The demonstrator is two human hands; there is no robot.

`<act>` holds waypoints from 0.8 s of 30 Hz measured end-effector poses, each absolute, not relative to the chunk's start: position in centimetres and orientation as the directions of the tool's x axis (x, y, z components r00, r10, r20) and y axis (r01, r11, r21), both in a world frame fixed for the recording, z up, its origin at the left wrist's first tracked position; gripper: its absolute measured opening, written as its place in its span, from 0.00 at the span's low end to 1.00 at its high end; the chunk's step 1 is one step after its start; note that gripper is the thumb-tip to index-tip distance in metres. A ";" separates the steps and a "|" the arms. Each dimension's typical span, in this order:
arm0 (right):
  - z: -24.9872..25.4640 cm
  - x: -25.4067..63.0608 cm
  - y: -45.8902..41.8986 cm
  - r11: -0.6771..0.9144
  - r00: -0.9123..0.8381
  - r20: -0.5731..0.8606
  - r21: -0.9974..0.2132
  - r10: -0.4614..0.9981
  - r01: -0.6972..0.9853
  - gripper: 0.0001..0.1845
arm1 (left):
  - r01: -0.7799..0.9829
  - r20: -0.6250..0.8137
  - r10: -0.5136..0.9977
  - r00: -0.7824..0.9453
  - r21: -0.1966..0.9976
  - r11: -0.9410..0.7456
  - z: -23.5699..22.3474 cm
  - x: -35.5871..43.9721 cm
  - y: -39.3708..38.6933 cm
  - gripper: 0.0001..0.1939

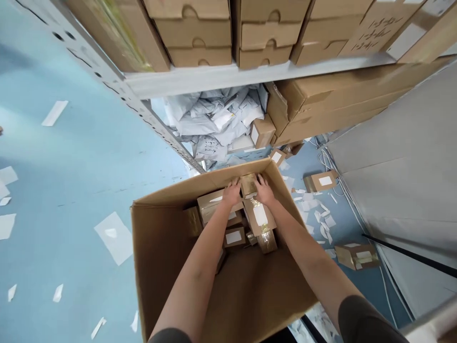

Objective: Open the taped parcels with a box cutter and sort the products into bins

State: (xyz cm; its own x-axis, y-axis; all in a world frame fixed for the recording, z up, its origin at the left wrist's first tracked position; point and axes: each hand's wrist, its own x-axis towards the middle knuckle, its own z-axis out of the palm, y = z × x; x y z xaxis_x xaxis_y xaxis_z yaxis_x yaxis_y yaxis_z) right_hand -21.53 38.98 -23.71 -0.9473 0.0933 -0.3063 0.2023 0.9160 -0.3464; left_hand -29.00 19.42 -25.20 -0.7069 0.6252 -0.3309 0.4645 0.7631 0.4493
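Note:
A large open cardboard carton stands on the blue floor below me, with several small taped parcels piled at its far end. Both my arms reach down into it. My left hand and my right hand lie on either side of one small brown parcel at the carton's far wall, fingers curled against it. Whether the parcel is lifted off the pile I cannot tell.
A grey metal shelf rack rises ahead, loaded with flat cardboard boxes; grey mail bags lie under it. Loose small parcels and paper scraps litter the floor. A grey wall and cables run on the right.

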 end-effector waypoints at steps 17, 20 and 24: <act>-28.3 -14.3 36.9 0.803 -0.905 -0.393 -0.479 0.166 0.355 0.53 | 0.425 -0.415 0.635 -0.652 0.494 0.759 -28.4 -24.7 23.0 0.66; -26.5 -11.4 36.4 0.820 -0.893 -0.422 -0.450 0.154 0.354 0.63 | 0.436 -0.352 0.698 -0.623 0.585 0.684 -27.5 -20.9 21.8 0.62; -22.3 -8.6 36.4 0.847 -0.930 -0.366 -0.483 0.035 0.222 0.69 | 0.415 -0.281 0.717 -0.639 0.658 0.628 -24.2 -16.8 19.6 0.62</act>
